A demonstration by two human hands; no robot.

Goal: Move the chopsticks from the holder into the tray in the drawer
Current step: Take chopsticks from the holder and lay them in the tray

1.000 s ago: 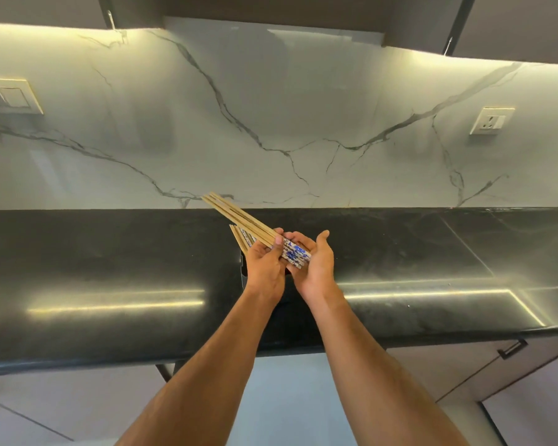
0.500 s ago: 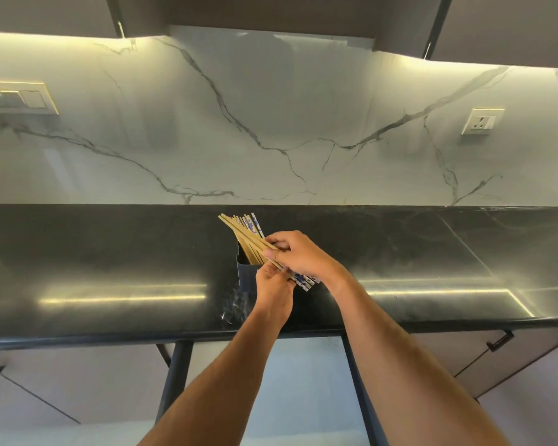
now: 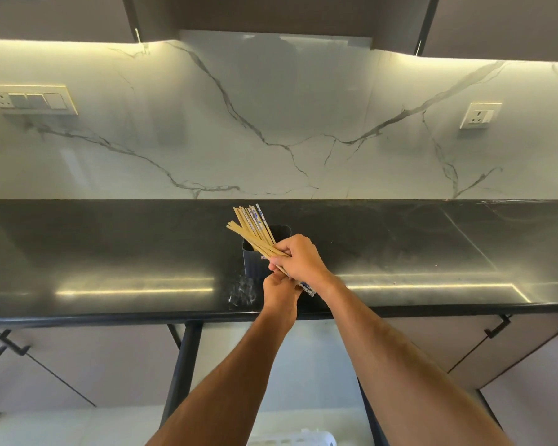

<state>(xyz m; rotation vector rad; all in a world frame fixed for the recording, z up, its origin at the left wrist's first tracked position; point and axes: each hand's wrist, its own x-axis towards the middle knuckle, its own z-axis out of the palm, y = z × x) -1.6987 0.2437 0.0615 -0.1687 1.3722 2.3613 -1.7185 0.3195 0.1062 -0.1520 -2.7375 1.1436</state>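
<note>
In my right hand (image 3: 298, 259), mid-frame, the pale tan wooden chopsticks (image 3: 252, 231) carry blue-and-white floral ends. Just behind stands the dark navy ribbed square holder (image 3: 255, 263) on the glossy black stone countertop (image 3: 110, 252). Across the upper frame runs the white marble backsplash (image 3: 271, 123), veined grey.

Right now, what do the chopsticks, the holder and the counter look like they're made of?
Chopsticks: probably bamboo or wood, matt tan; some carry blue-and-white printed ends.
Holder: dark, ribbed walls, possibly plastic or painted metal; cannot tell which.
Counter: polished black stone or a stone-look slab, judging by the mirror-like streaks of light.
</note>
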